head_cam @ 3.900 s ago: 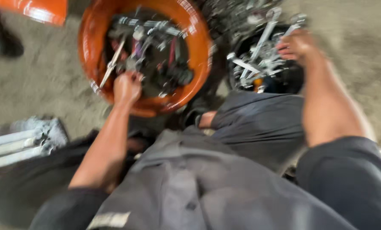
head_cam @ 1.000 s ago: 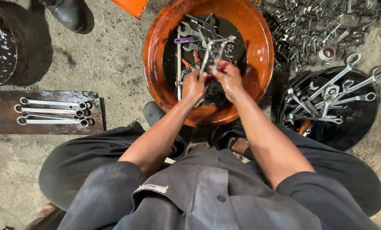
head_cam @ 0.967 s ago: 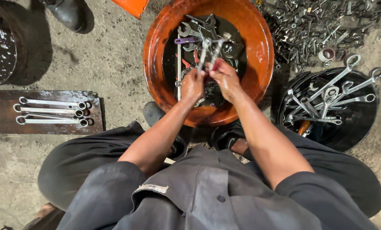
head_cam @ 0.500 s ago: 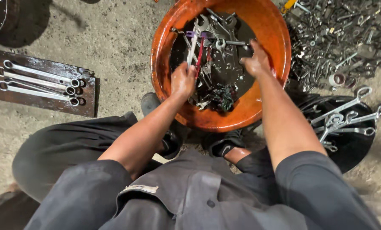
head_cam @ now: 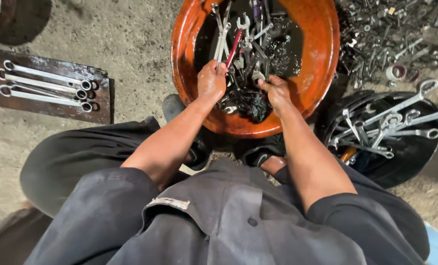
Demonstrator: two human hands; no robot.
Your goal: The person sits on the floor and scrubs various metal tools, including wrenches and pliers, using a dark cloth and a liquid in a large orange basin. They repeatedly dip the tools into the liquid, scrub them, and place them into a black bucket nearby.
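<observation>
Head view: both forearms reached up-frame into the orange basin (head_cam: 322, 59) at top centre. The left hand (head_cam: 210, 81) was curled shut around a wrench (head_cam: 222, 41) among the oily tools. The right hand (head_cam: 276, 91), fingers half bent, pressed on a dark rag (head_cam: 248, 103) below them.

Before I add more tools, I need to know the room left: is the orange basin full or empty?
Partly full: the orange basin holds dark liquid and a heap of wrenches, with its sloping wall bare above them.
</observation>
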